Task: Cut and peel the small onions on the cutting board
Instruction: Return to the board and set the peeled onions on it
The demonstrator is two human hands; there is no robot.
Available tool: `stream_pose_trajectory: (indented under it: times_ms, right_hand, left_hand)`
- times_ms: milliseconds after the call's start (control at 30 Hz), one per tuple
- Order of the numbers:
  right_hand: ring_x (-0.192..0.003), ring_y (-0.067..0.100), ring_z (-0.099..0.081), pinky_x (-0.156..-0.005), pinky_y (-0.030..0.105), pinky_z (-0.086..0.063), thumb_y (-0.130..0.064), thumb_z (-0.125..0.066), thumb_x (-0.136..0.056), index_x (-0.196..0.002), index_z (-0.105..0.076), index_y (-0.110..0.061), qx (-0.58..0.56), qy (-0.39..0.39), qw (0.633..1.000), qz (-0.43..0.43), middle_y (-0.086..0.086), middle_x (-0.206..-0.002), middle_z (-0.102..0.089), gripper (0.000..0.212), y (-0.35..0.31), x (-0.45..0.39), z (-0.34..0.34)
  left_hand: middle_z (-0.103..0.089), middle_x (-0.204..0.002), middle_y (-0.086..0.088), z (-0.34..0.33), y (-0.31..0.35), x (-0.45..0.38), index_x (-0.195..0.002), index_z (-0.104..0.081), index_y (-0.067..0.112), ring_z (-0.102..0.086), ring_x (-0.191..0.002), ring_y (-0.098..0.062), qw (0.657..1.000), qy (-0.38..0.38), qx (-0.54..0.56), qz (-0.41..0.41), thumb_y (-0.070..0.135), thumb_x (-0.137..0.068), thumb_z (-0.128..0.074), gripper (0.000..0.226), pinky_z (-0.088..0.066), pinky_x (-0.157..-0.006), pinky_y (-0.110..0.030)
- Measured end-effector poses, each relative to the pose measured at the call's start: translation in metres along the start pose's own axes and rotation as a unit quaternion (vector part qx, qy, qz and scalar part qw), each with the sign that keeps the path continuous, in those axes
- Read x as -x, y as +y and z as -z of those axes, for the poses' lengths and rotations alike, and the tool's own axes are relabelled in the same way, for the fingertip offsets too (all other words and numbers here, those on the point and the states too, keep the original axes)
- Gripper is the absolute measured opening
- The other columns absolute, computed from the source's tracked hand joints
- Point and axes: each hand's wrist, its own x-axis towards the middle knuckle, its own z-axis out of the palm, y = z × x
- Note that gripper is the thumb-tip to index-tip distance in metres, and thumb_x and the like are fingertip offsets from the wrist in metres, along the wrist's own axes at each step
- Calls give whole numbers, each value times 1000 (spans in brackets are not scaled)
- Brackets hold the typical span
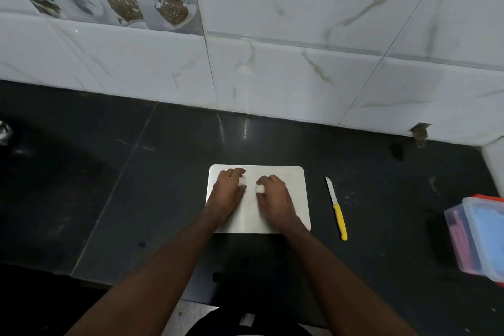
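1. Counter [163,185]: dark, tiled wall behind at 12 o'clock.
2. Board [297,199]: pale, centre of counter.
3. Left hand [227,191]: on board, fingers curled round a white onion [242,180], mostly hidden.
4. Right hand [272,194]: fingers curled, pinching second onion [259,189].
5. Knife [336,209]: yellow handle, off board at 3 o'clock, untouched.
6. Box [480,237]: clear plastic, far right edge.

The left hand [228,188] covers most of a pale onion [242,181], blurred past telling peeled from unpeeled. The right hand [272,195] hides all but a white bit of another onion piece [260,189]. At far right, the plastic containers [480,237] run off the edge.
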Motion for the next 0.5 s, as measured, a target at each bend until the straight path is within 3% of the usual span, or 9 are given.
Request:
stream_pose_trajectory:
  times_ms: [100, 167, 267, 400, 500]
  right_hand:
    - [-99, 24, -64, -84, 36, -54, -18, -68, -90, -121, -68, -18, -16, 48, 997, -51, 3, -110, -61, 31, 21, 13, 9]
    - [-101, 25, -62, -82, 38, -55, -21, -64, -91, -121, -69, -19, 3, 35, 998, -57, 4, -110, -61, 31, 28, 17, 11]
    - [-104, 28, -61, -77, 43, -56, -24, -61, -91, -121, -67, -22, 34, 5, 998, -50, 2, -108, -58, 31, 27, 20, 11]
    - [-124, 26, -52, -93, 42, -54, -39, -70, -88, -144, -54, -22, 35, 24, 997, -69, 2, -132, -55, 61, 26, 29, 19]
    - [-139, 26, -44, -109, 39, -48, -48, -74, -86, -152, -47, -16, 63, 45, 993, -89, 5, -151, -49, 79, 37, 45, 26]
  left_hand:
    - [-68, -137, 7, -11, 15, 12, -141, -61, 23, -56, -131, -19, 999, -19, -13, -22, 33, -104, -70, 39, -47, -106, -46]
    - [-71, -133, 1, -18, 19, 16, -135, -68, 17, -60, -129, -23, 997, -44, -30, -47, 32, -103, -72, 35, -46, -105, -36]
    - [-71, -136, -1, -17, 21, 21, -137, -70, 16, -60, -131, -28, 997, -44, -26, -55, 34, -102, -75, 40, -47, -107, -35]
    - [-55, -159, 0, -9, 11, 31, -161, -52, 18, -46, -150, -25, 999, -2, -44, -31, 55, -89, -85, 87, -46, -119, -46]
    - [-39, -173, -9, -3, -4, 41, -168, -37, 6, -36, -160, -30, 998, -9, -67, -1, 62, -85, -85, 111, -37, -129, -42]
